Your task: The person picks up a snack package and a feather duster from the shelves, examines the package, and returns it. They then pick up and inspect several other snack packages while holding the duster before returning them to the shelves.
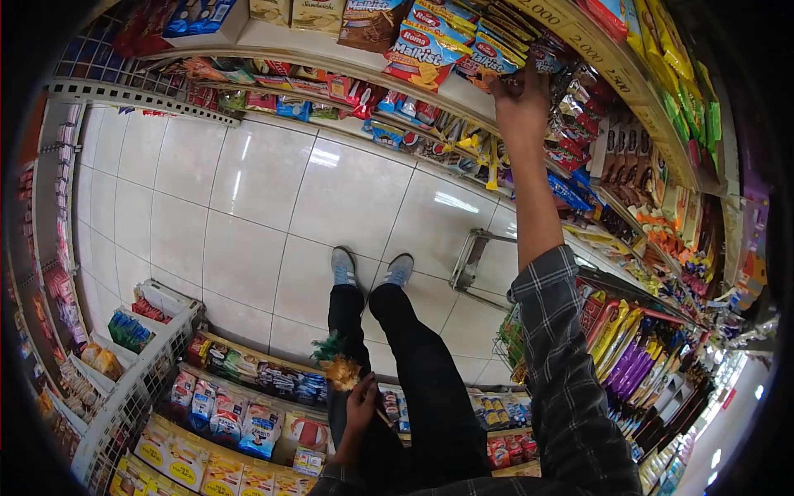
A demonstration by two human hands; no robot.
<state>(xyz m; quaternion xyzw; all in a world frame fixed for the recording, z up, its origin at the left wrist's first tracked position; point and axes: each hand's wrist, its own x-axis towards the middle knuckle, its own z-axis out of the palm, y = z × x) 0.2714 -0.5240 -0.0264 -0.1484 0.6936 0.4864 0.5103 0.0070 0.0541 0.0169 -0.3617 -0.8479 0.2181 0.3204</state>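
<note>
My right hand (523, 101) reaches up to the top shelf, its fingertips at the blue and yellow Roma Malkist packs (495, 56). Whether it grips one of them is hard to tell, as the fingers overlap the packs. Left of it stands a larger Roma Malkist pack (424, 51), beside a brown Malkist pack (372, 23). Low in front of my legs, my left hand (361, 403) is closed around the thin handle of a feather duster (339, 369) with green and golden-brown feathers.
Shelves of snacks stand ahead, behind and at the left, with a white wire rack (136, 384) at the lower left. A metal frame (468, 263) stands on the tiled floor (248, 182) right of my feet. Hanging packs (633, 355) line the right side.
</note>
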